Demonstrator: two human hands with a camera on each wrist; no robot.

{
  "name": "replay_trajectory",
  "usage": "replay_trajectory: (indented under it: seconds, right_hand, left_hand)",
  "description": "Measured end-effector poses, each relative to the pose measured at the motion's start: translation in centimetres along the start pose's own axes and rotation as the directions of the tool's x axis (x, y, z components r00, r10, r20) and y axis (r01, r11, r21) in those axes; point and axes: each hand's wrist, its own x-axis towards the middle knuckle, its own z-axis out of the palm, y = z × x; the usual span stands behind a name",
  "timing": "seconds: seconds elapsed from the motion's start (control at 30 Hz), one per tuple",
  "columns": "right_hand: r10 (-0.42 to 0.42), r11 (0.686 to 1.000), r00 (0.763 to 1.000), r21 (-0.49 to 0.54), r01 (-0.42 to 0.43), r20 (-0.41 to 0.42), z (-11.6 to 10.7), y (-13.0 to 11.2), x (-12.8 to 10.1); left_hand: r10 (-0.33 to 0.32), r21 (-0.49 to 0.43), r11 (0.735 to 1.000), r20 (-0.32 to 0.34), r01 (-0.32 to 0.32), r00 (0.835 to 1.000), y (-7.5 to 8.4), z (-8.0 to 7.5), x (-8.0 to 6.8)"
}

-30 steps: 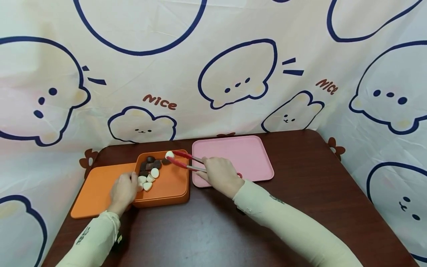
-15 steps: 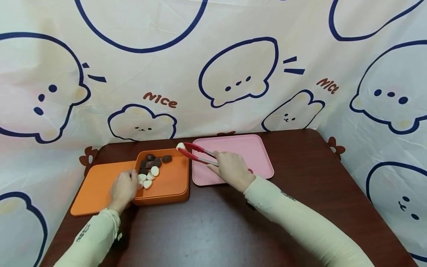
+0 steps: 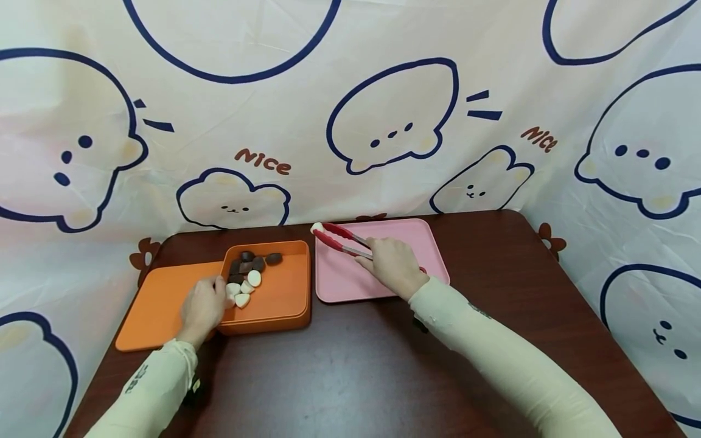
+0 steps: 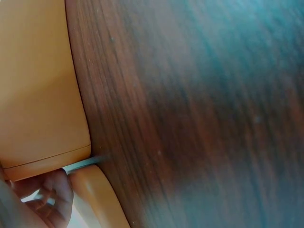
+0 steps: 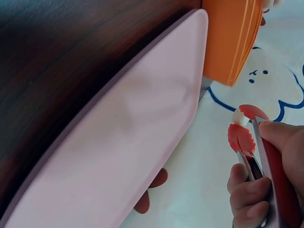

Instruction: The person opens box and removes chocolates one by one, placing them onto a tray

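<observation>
One white piece sits pinched between the red tips of the tongs, squeezed shut by the right hand. The tongs' long axis runs from the hand toward the far left corner of the pink tray, where the piece hangs. The left hand holds the near left edge of the orange box. Only the right wrist view shows the tips closed on the piece.

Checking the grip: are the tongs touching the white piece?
Touching. The right wrist view shows the tongs' red tips clamped on the white piece, no gap.
</observation>
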Motion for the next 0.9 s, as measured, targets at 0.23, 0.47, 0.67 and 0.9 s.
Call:
replay_trajectory:
  seconds: [0.23, 0.47, 0.67, 0.9]
  right_hand:
    - [0.029, 1.000, 1.000, -0.004, -0.029, 0.008, 0.7, 0.8, 0.6]
    - [0.068, 0.998, 0.997, 0.010, -0.069, 0.031, 1.3, 1.2, 1.0]
    - [0.092, 0.996, 0.994, -0.012, -0.091, 0.063, 1.9, 1.1, 1.5]
    - [0.122, 0.992, 0.990, -0.041, -0.120, 0.075, 2.6, 1.2, 1.9]
  left_hand:
    - [0.012, 0.003, 1.000, -0.031, -0.012, 0.999, -0.2, 0.1, 0.0]
    - [0.013, 0.000, 1.000, -0.024, -0.013, 1.000, -0.2, 0.2, 0.0]
    - [0.012, -0.007, 1.000, -0.029, -0.013, 1.000, -0.2, 0.2, 0.1]
    - [0.009, -0.007, 1.000, -0.020, -0.009, 1.000, -0.2, 0.2, 0.2]
